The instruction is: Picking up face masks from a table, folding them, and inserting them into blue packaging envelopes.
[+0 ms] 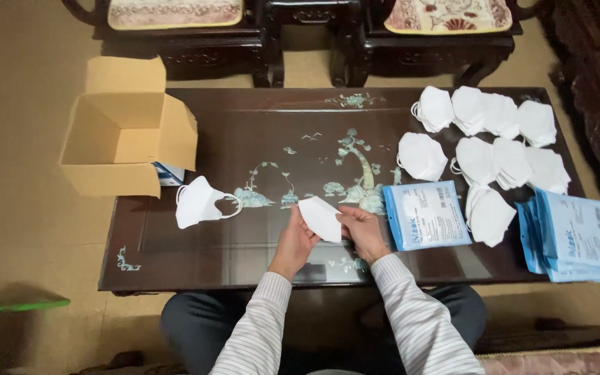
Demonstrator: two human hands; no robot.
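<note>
Both hands hold one folded white face mask (319, 217) just above the near middle of a dark lacquered low table (196, 253). My left hand (296, 239) grips its lower left edge, and my right hand (360, 228) pinches its right edge. A second white mask (197, 202) with ear loops lies flat on the table to the left. A blue and white flat packet (425, 214) lies just right of my right hand.
An open cardboard box (125, 135) sits on the table's left end. Several stacks of white masks (491, 139) cover the right part, with a pile of blue packets (578, 236) at the right edge. Dark wooden chairs (293, 35) stand behind the table.
</note>
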